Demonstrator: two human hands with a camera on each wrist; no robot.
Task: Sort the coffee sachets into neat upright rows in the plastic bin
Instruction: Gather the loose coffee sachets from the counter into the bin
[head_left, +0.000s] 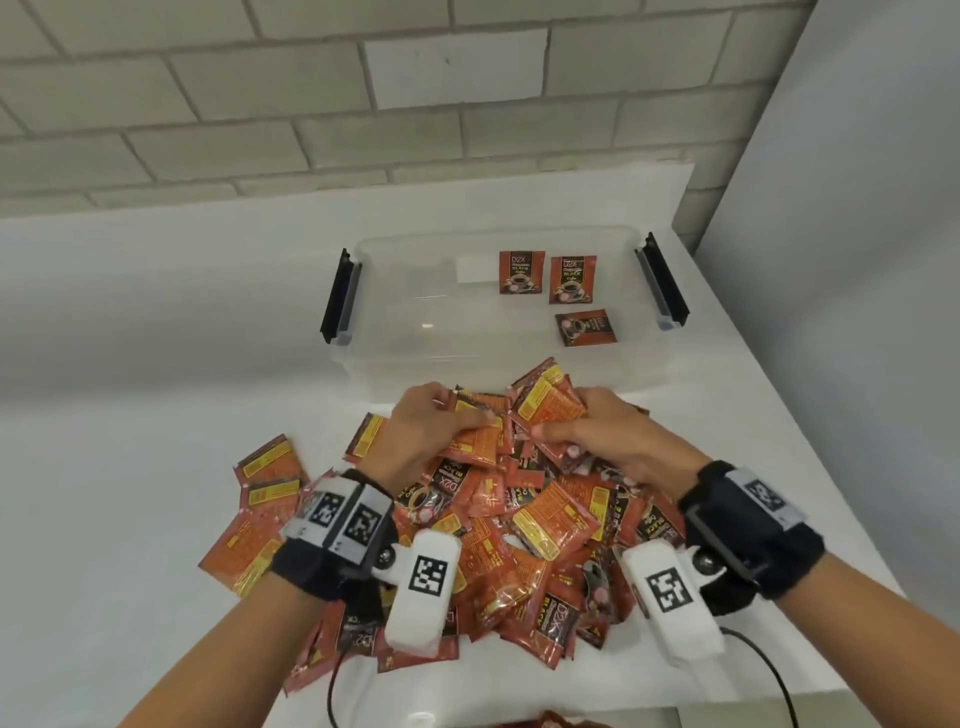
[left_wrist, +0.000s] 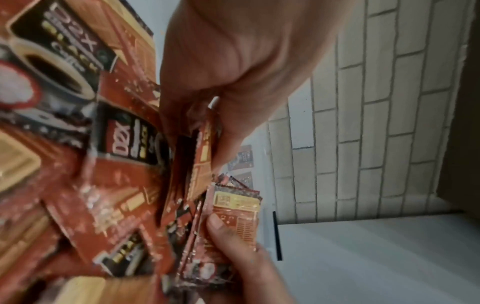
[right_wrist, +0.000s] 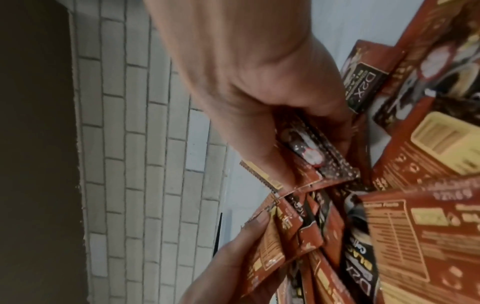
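Coffee sachets (head_left: 524, 525) lie in a big messy heap on the white worktop (head_left: 130, 415), low in the middle of the frame. Only three sachets (head_left: 563, 291) sit in the clear plastic bin (head_left: 395, 322) above, at its right side, not in a row yet. The left hand (head_left: 426, 431) and the right hand (head_left: 602, 436) each have fingers curled round a small bunch from the heap. Almost all the sorting is still left, I think.

Left hand (left_wrist: 233, 67) pinching sachets (left_wrist: 205, 156); count unclear, blurred.
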